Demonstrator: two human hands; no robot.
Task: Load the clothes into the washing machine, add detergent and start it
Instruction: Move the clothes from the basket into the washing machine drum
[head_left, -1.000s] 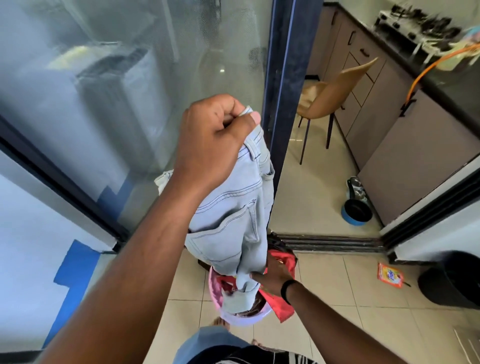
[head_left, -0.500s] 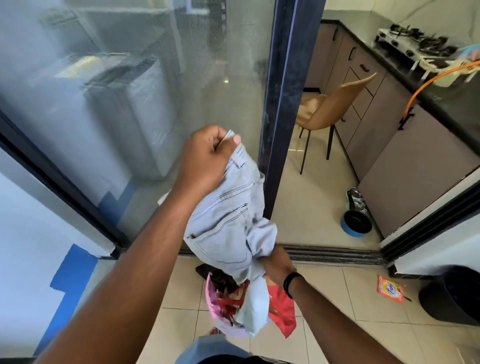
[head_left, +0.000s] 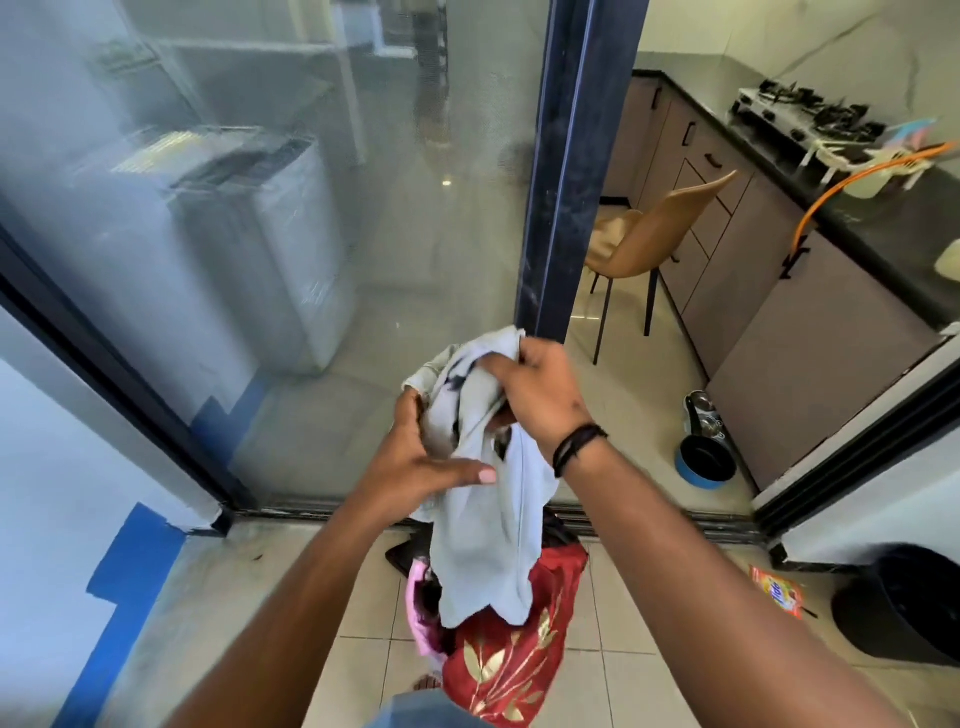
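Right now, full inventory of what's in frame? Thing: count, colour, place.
pale garment: 1, light blue-white, held up over the basket
red cloth: 1, red with gold leaves, in the basket
basket: 1, pink, on the floor tiles
washing machine: 1, white-grey, behind the glass door
detergent sachet: 1, orange, floor at right
chair: 1, tan, in the kitchen
bowl: 1, blue rim, kitchen floor
bin: 1, black, lower right
stove: 1, counter top right
left hand: supports the garment, thumb straight
right hand: grips the garment's top

Pale bunched garment (head_left: 483, 499) hangs above red cloth (head_left: 511, 649).
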